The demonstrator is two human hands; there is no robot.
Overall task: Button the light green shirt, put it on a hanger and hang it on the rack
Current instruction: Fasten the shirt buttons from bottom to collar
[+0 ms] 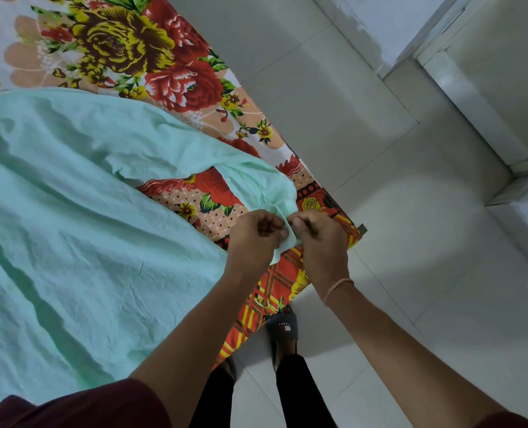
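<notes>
My left hand point(258, 234) and right hand point(318, 234) pinched the cuff point(287, 239) of the light green shirt point(71, 227) between closed fingertips; the shirt lay spread leftward across the floral bed point(170, 66).

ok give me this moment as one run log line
step: buttoning | left hand + right hand: pinching sleeve cuff | light green shirt: spread on floral bedsheet | hanger: not in view

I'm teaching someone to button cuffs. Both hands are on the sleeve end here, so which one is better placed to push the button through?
Probably the right hand: its fingertips pinch the cuff edge from the outer side, while the left hand grips and steadies the fabric of the light green shirt. The button itself is hidden.
</notes>
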